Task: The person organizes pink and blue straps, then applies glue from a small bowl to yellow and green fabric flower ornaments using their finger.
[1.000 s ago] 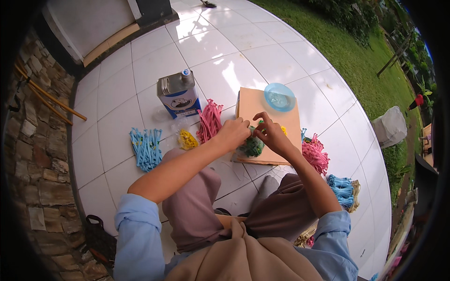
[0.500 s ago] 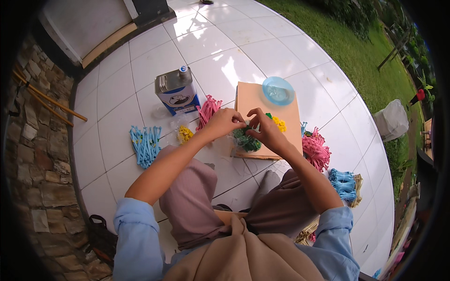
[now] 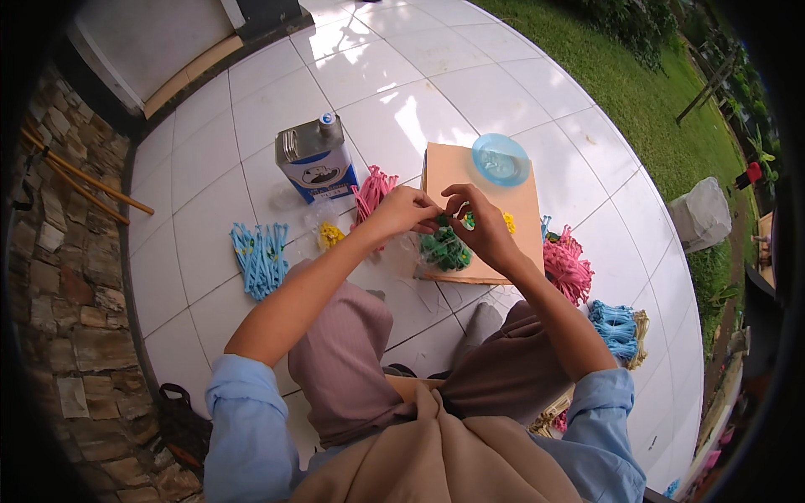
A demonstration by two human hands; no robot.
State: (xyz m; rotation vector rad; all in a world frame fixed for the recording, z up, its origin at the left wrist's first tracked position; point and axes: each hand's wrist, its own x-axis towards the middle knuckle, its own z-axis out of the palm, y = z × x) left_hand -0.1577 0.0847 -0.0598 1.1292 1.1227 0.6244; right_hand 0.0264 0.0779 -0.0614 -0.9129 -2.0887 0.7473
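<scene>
My left hand (image 3: 408,211) and my right hand (image 3: 484,225) meet fingertip to fingertip above the front of a cardboard sheet (image 3: 503,243). The fingers of both hands are pinched together. A bit of dark green shows at the fingertips, too small to name. Just below them lies a heap of small green pieces (image 3: 446,251) in clear plastic. Small yellow pieces (image 3: 508,222) are on the cardboard, partly hidden behind my right hand. At the far right of the cardboard stands a translucent blue dish (image 3: 501,160).
Left of the cardboard are pink strips (image 3: 374,189), a bag of yellow pieces (image 3: 330,235), a blue-and-silver metal can (image 3: 317,159) and light-blue strips (image 3: 259,258). Pink (image 3: 568,267), blue (image 3: 614,329) and beige bundles (image 3: 641,339) lie at right on white tiles (image 3: 210,201).
My fingertips have drawn closer together and shifted slightly. More of the green heap shows beneath them. The surrounding things stay put.
</scene>
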